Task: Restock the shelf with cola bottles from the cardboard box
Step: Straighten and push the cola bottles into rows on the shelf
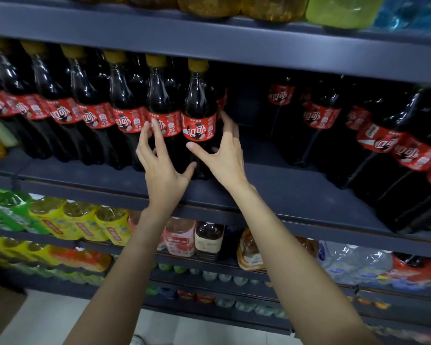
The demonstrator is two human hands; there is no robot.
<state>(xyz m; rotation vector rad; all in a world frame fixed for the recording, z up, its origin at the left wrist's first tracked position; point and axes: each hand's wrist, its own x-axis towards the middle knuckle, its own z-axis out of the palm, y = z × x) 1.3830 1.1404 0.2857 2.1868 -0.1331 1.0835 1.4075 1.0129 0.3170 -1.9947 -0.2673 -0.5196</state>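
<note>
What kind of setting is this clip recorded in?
Most likely a shop's drinks aisle. Dark metal shelves run in tiers, one holding a row of identical cola bottles, with yellow, green and water bottles packed below. The hands are at one cola bottle.

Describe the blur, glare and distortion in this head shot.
Head view: wide-angle bending bows the shelf edge; edges smear, especially the right-hand cola bottles; small highlights glint on the bottle necks; both hands, left hand and right hand, and the end bottle stay fairly sharp.
</note>
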